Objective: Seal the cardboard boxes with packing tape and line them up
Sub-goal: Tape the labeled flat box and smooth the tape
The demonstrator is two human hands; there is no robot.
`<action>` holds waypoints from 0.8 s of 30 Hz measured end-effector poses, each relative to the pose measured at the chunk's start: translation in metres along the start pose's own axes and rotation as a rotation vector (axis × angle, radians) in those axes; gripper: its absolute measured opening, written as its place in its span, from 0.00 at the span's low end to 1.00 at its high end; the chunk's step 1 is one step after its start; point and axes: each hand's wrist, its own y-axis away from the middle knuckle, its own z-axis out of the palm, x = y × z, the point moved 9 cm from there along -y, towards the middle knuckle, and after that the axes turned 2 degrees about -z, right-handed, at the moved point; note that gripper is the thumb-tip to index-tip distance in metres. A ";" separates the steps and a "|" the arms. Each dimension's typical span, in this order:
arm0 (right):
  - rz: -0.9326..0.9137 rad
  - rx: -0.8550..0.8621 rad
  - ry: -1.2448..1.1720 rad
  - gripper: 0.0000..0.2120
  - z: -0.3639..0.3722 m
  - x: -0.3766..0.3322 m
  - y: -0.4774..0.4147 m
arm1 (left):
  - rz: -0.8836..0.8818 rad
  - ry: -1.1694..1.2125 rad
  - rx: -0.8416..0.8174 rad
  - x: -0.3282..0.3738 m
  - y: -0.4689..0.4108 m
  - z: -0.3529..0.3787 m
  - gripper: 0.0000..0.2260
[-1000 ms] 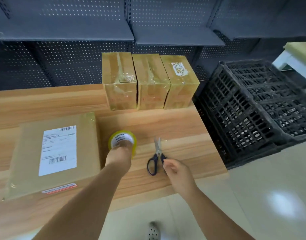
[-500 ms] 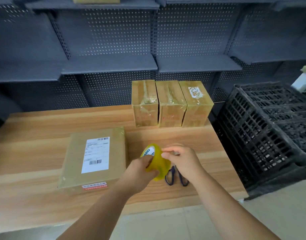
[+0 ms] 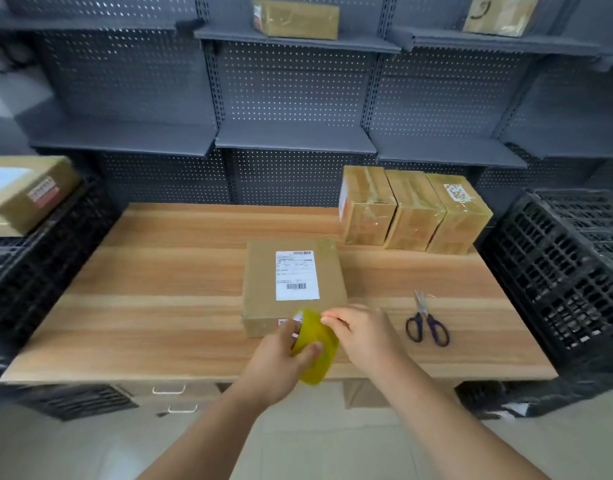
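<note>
My left hand (image 3: pixel 284 355) grips a yellow roll of packing tape (image 3: pixel 315 344) above the table's front edge. My right hand (image 3: pixel 364 332) pinches at the top of the roll with its fingertips. Just behind the roll lies a flat cardboard box (image 3: pixel 291 282) with a white shipping label on top. Three taped boxes (image 3: pixel 412 209) stand side by side in a row at the back right of the wooden table (image 3: pixel 159 306).
Blue-handled scissors (image 3: pixel 426 323) lie on the table right of my hands. Black plastic crates stand at the right (image 3: pixel 568 271) and left (image 3: pixel 38 258); the left one carries a labelled box (image 3: pixel 28 192). Grey perforated shelving (image 3: pixel 294 136) behind holds two more boxes up high.
My left hand lifted the tape roll off the table and my right hand left the scissors to pinch the roll. The view has pulled back and risen.
</note>
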 end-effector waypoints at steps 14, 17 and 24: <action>0.422 -0.402 -0.234 0.05 0.101 -0.004 -0.004 | -0.271 0.420 -0.229 -0.118 0.038 -0.020 0.21; 0.397 -0.444 -0.167 0.07 0.127 0.002 -0.009 | -0.354 0.497 -0.217 -0.140 0.035 -0.014 0.20; 0.256 -0.540 -0.042 0.11 0.173 0.012 -0.038 | -0.484 0.585 -0.109 -0.172 0.021 -0.011 0.22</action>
